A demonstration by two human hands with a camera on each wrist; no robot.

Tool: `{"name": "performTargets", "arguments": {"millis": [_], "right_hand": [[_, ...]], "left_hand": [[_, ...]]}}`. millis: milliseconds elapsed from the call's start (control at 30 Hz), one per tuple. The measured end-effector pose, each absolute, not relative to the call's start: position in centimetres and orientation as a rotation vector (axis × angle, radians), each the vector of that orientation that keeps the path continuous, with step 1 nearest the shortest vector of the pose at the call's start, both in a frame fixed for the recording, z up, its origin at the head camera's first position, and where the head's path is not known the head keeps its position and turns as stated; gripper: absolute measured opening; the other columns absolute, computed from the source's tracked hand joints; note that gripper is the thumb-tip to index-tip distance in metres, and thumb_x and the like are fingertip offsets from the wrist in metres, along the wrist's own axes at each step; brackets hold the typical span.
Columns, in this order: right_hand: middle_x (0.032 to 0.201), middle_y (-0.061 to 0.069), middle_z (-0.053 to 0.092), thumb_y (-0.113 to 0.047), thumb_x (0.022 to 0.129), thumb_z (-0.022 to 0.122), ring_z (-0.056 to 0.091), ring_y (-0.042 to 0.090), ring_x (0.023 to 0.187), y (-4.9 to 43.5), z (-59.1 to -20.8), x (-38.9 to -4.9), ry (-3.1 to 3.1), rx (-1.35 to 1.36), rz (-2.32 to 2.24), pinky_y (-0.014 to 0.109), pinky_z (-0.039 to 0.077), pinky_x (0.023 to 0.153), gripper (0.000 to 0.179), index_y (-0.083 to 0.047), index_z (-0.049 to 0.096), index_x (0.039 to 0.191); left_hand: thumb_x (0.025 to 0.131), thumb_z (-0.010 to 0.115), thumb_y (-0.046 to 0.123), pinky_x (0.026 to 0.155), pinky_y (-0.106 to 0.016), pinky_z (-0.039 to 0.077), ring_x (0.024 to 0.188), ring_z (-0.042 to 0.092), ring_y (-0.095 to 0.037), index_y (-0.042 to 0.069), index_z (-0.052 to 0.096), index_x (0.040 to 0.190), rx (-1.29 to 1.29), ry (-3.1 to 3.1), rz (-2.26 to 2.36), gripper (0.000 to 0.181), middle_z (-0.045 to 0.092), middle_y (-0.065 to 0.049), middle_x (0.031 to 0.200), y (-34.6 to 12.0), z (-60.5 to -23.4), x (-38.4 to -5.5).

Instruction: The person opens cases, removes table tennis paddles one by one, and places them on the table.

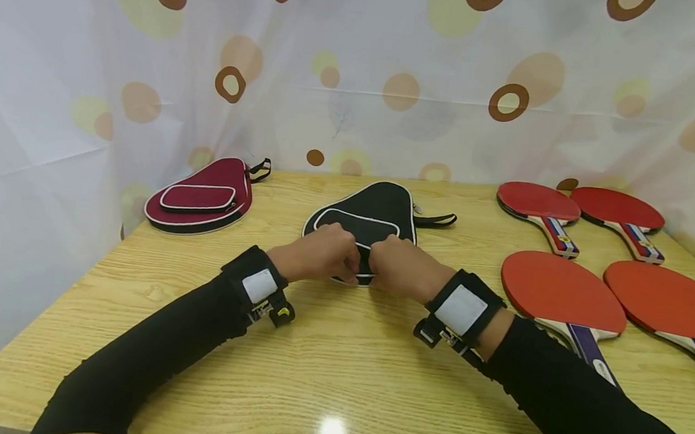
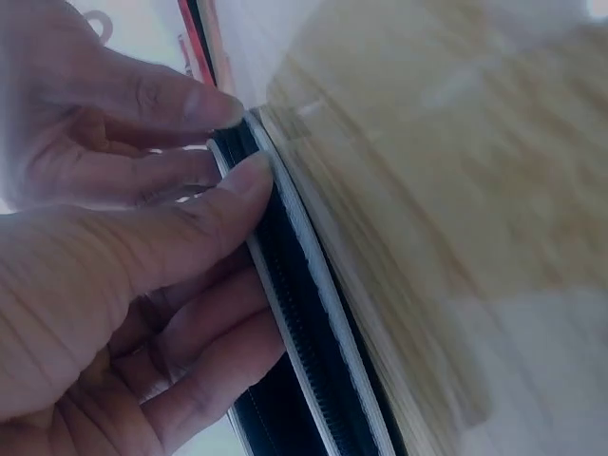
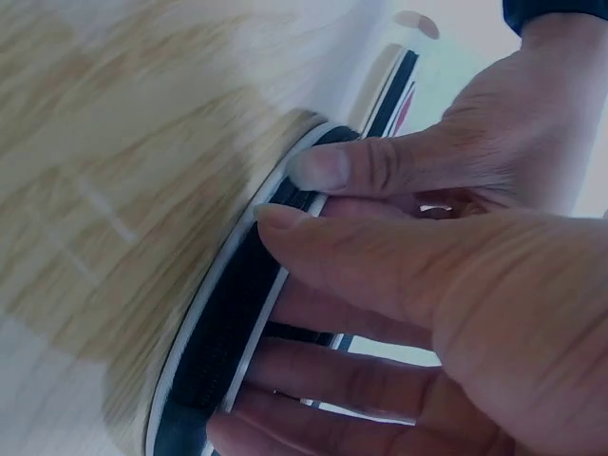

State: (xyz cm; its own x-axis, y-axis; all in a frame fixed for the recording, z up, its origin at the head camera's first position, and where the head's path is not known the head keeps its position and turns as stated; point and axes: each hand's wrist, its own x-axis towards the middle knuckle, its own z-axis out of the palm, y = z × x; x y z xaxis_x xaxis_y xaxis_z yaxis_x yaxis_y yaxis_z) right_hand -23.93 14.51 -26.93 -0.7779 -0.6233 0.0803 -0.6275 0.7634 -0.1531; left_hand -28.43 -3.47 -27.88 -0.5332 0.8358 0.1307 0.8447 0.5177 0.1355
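Observation:
A black table tennis bat case with white piping and a front pocket lies flat on the table, its strap pointing right. My left hand and right hand meet at its near edge. In the left wrist view, the left thumb presses the zippered side while the other fingers curl over the case's top. Likewise in the right wrist view, the right thumb lies on the zipper band with the fingers bent over the top. The two thumbs sit close together. No zipper pull is visible between them.
A maroon bat case lies at the back left of the wooden table. To the right are several bats, including a red bat at the back and an orange-red bat nearer the right forearm. A patterned curtain hangs behind.

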Motion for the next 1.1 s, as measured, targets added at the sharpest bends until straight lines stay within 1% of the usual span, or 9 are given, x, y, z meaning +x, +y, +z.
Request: {"name": "performTargets", "arguments": {"millis": [233,467,600,667,800,867,1000,1033,1100], "right_hand": [[0.054,-0.009,0.019,0.005,0.084,0.071,0.019,0.007,0.05,15.1,-27.3,-24.4,-2.85,1.081,0.246,0.022,0.02,0.051,0.055,-0.018,0.033,0.053],[0.054,-0.01,0.019,0.007,0.079,0.073,0.018,0.007,0.052,15.7,-27.1,-24.9,-2.86,1.118,0.265,0.022,0.018,0.052,0.055,-0.018,0.033,0.052],[0.052,-0.009,0.022,0.002,0.08,0.077,0.02,0.008,0.05,15.8,-27.0,-25.1,-2.924,1.071,0.256,0.022,0.02,0.051,0.053,-0.017,0.037,0.05],[0.051,-0.009,0.025,-0.001,0.082,0.079,0.023,0.008,0.049,15.8,-26.9,-25.2,-2.964,1.035,0.243,0.023,0.022,0.051,0.05,-0.015,0.043,0.05],[0.049,-0.008,0.036,-0.005,0.08,0.083,0.034,0.009,0.049,15.7,-26.6,-25.3,-3.003,1.004,0.213,0.022,0.031,0.051,0.038,-0.01,0.057,0.053],[0.049,-0.008,0.038,-0.006,0.08,0.084,0.037,0.009,0.05,15.6,-26.5,-25.3,-3.023,0.995,0.208,0.023,0.033,0.052,0.036,-0.008,0.059,0.054],[0.051,-0.007,0.038,-0.005,0.079,0.084,0.035,0.01,0.051,15.8,-26.4,-25.7,-3.045,0.994,0.196,0.023,0.031,0.051,0.035,-0.008,0.058,0.055],[0.052,-0.007,0.04,-0.005,0.079,0.084,0.036,0.01,0.051,16.0,-26.4,-25.8,-3.053,0.99,0.194,0.023,0.031,0.051,0.034,-0.008,0.06,0.056],[0.055,-0.006,0.049,-0.006,0.078,0.085,0.041,0.01,0.054,16.3,-26.4,-26.1,-3.057,0.996,0.181,0.023,0.036,0.052,0.026,-0.006,0.066,0.06]], "left_hand": [[0.081,0.085,0.019,0.07,-0.023,0.054,0.077,0.071,-0.012,0.007,0.081,0.085,-1.484,-2.67,-0.255,0.013,0.077,0.001,0.081,-2.9,-27.8,-27.8],[0.082,0.084,0.017,0.061,-0.018,0.049,0.067,0.064,-0.005,0.008,0.082,0.083,-1.48,-2.678,-0.318,0.01,0.076,0.001,0.077,-2.3,-27.9,-27.6],[0.082,0.084,0.016,0.063,-0.018,0.05,0.069,0.066,-0.006,0.007,0.081,0.085,-1.466,-2.694,-0.342,0.011,0.076,0.0,0.079,-2.1,-28.0,-27.4],[0.082,0.084,0.016,0.065,-0.019,0.052,0.073,0.069,-0.008,0.006,0.081,0.086,-1.469,-2.698,-0.336,0.012,0.076,-0.001,0.081,-2.1,-28.0,-27.4],[0.081,0.086,0.016,0.072,-0.022,0.054,0.081,0.07,-0.01,0.007,0.081,0.089,-1.482,-2.707,-0.288,0.013,0.077,0.0,0.085,-2.5,-27.8,-27.2],[0.081,0.086,0.016,0.074,-0.023,0.054,0.081,0.069,-0.009,0.007,0.081,0.09,-1.48,-2.72,-0.265,0.014,0.076,0.001,0.085,-2.8,-27.7,-27.2],[0.081,0.086,0.017,0.073,-0.024,0.054,0.08,0.066,-0.007,0.008,0.081,0.09,-1.455,-2.747,-0.229,0.014,0.075,0.002,0.083,-3.5,-27.5,-27.1],[0.081,0.086,0.017,0.073,-0.024,0.054,0.079,0.065,-0.007,0.008,0.08,0.09,-1.45,-2.751,-0.226,0.014,0.074,0.002,0.083,-3.6,-27.4,-27.1],[0.081,0.086,0.017,0.073,-0.023,0.053,0.079,0.064,-0.007,0.007,0.08,0.089,-1.443,-2.755,-0.221,0.014,0.074,0.002,0.083,-3.8,-27.5,-27.2]]}}
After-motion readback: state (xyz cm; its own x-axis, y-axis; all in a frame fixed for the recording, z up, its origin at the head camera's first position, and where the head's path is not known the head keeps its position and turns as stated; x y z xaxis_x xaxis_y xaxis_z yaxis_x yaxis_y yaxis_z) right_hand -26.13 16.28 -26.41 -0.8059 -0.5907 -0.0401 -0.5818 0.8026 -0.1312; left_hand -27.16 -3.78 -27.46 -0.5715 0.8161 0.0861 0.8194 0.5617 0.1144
